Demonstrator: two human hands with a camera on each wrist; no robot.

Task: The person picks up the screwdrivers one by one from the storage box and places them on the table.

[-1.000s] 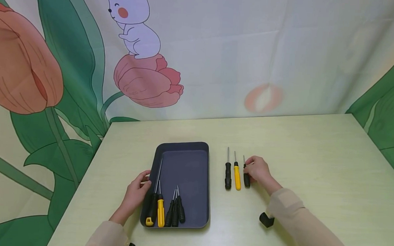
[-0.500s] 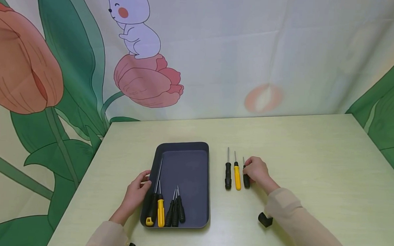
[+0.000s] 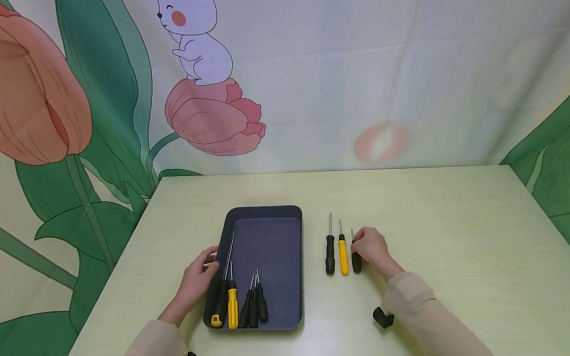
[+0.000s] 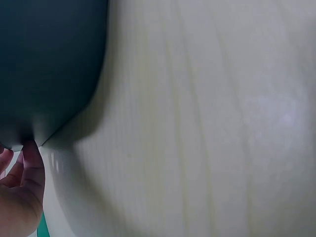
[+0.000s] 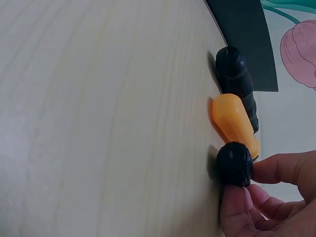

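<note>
In the head view, my left hand [image 3: 196,280] grips the left rim of a dark grey tray [image 3: 269,211]; its fingertips also show against the tray wall [image 4: 54,64] in the left wrist view. My right hand [image 3: 371,246] pinches a short black-handled screwdriver [image 3: 356,263] that lies on the table. In the right wrist view, thumb and fingers are on both sides of its ribbed black handle [image 5: 234,163]. Left of it lie a yellow-handled screwdriver [image 3: 343,256] and a longer black screwdriver [image 3: 330,257], tips pointing away, roughly parallel.
Inside the tray's near end lie a long black screwdriver with a yellow end [image 3: 219,302], a yellow screwdriver [image 3: 232,306] and three small black screwdrivers [image 3: 254,307]. A printed curtain [image 3: 318,84] hangs behind the pale table [image 3: 454,233].
My right hand has shifted the short black screwdriver slightly left and toward me. My left hand and the tray have stayed in place.
</note>
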